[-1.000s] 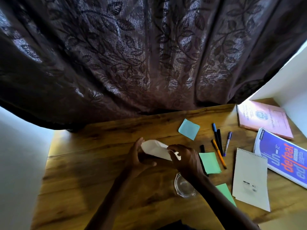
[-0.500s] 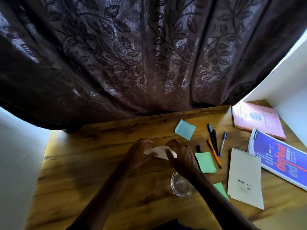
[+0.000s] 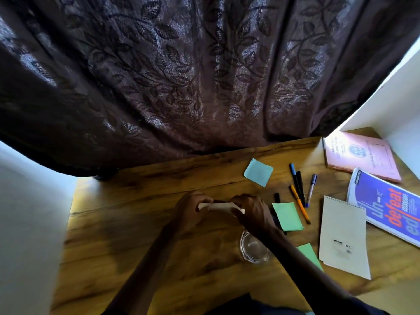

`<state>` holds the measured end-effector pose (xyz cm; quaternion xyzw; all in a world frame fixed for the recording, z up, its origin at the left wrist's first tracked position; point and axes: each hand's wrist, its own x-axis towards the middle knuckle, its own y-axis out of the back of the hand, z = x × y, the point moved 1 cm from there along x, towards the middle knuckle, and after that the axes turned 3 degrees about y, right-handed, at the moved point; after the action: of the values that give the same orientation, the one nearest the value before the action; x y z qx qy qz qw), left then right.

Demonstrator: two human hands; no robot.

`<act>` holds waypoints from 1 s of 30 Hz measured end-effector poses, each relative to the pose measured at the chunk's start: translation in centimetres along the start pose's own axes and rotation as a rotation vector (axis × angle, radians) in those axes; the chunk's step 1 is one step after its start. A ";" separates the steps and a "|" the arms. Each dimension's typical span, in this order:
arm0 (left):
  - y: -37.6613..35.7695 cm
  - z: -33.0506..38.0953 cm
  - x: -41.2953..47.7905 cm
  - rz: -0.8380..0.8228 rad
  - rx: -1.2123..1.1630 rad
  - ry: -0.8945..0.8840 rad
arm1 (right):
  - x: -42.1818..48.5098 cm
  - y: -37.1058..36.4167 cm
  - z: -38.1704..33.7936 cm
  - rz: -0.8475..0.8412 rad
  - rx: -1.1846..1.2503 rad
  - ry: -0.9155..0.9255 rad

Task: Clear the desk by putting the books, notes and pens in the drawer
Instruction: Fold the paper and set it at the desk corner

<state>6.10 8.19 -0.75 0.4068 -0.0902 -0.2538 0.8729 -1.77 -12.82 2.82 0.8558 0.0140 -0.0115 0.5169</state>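
A: Folded flatter than a second ago, the white paper [image 3: 218, 206] sits lower over the worktop [image 3: 136, 223]. Who has it?
B: Both. The left hand [image 3: 191, 210] and right hand [image 3: 252, 212] pinch its ends, fingers curled.
A: And the count?
B: To the right lie three sticky notes [image 3: 258, 172], five pens [image 3: 300, 204], two books [image 3: 361, 158] and one spiral notepad [image 3: 343, 237]. One glass dish [image 3: 254, 246] sits by the right wrist.

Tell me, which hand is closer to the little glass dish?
Right. The right hand sits just beyond the glass dish, its wrist almost over the rim; the left hand is further off to the dish's left. Both hold a folded white paper.
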 end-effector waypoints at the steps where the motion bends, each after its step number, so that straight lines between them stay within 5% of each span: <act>1: -0.1 -0.2 -0.1 -0.009 0.015 0.028 | 0.0 -0.2 0.0 -0.012 0.012 0.001; 24: -1.5 -0.1 -0.9 0.027 -0.064 0.179 | -0.5 -0.9 0.8 0.060 0.138 0.011; 30: -1.8 -0.2 -2.5 0.156 -0.105 0.202 | -0.5 -1.8 1.6 -0.093 0.146 -0.020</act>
<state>3.38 8.61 -2.14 0.3760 -0.0199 -0.1471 0.9147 -2.36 -13.39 0.53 0.8895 0.0476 -0.0449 0.4522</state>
